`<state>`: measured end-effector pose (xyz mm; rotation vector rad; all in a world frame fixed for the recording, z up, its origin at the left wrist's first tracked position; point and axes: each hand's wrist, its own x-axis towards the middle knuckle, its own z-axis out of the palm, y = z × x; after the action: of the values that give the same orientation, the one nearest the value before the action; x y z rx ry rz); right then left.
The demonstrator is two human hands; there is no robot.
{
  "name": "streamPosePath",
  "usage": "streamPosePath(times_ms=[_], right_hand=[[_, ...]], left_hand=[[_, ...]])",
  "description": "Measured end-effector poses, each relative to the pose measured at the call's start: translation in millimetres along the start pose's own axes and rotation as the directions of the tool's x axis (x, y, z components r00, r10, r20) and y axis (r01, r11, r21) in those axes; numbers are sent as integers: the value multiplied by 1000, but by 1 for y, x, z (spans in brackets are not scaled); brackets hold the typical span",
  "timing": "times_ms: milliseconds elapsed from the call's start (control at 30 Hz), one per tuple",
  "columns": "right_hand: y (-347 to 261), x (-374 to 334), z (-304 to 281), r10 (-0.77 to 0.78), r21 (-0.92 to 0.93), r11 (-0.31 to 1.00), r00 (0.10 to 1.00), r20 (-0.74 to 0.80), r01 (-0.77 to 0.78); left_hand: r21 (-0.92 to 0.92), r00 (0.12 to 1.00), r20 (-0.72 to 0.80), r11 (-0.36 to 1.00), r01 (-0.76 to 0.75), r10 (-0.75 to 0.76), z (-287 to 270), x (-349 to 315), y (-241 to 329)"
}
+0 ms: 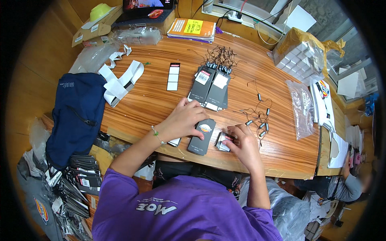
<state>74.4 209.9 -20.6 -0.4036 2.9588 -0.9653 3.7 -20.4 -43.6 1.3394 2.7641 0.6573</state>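
Observation:
My left hand (185,119) spans a stack of dark grey hang tags (200,145) with an oval logo, thumb lying over it and fingers loosely bent, apart from the thumb. Beyond those fingers lie two piles of strung grey tags (208,91), their black cords (220,56) tangled at the far end. My right hand (246,145) has thumb and fingertips at a small stack of white-and-black labels (222,143), gripping its right side. Part of a white card stack (174,141) shows under my left wrist.
A label strip (173,77) lies left of the tag piles; loose cords (263,116) lie right. Around the table are a navy garment (76,116), paper strips (120,86), notebooks (191,30), a clear bag (299,108) and a wrapped box stack (297,56). Another person (345,186) sits far right.

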Motion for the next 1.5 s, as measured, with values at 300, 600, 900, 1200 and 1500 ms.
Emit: streamPosePath(times_ms=[300, 600, 900, 1200, 1500], right_hand=[[10, -7, 26, 96, 143, 986, 991, -91, -82], [18, -9, 26, 308, 756, 633, 950, -50, -166], [-29, 2, 49, 231, 768, 637, 934, -273, 67], [80, 47, -22, 354, 615, 788, 823, -444, -7], [123, 90, -42, 303, -162, 914, 893, -333, -371]], left_hand=[[-87, 993, -113, 995, -50, 40, 7, -5, -4], [-812, 969, 150, 535, 235, -198, -6, -2, 5], [-985, 968, -31, 170, 12, -248, 16, 0, 39], [-918, 897, -274, 371, -138, -346, -54, 7, 28], [-749, 746, -552, 614, -247, -373, -108, -6, -1]])
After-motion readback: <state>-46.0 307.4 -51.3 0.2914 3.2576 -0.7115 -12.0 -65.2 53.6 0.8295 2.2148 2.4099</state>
